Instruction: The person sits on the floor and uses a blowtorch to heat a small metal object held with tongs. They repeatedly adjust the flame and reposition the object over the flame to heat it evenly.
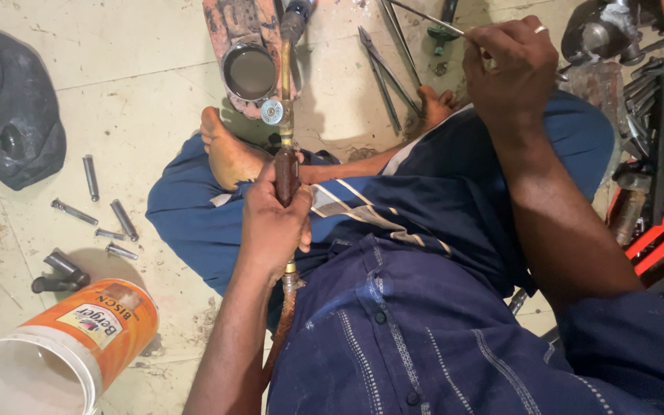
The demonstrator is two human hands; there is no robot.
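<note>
- Basically, left hand [273, 223] is wrapped tight round the dark handle of a brass torch [286, 165], which runs from the lap up toward the top edge of the floor, hose trailing down by the shirt.
- Torch's small round valve knob [272, 112] sits just above that grip, beside a bare foot [228, 154].
- Right hand [510, 71] is pinched shut on a thin metal rod [424, 15], held up near the top right, well apart from the torch tip.
- Torch tip lies near a round dark tin [249, 72] resting on a reddish tool at the top edge.
- Judgement: keep the left grip firm and low on the handle, clear of the knob, and steady the rod with the fingertips so both ends stay controlled.
- Loose bolts [123, 219] lie by the floor's left edge; an orange paint bucket [63, 346] sits in the bottom left corner, pliers [384, 65] near the top.
</note>
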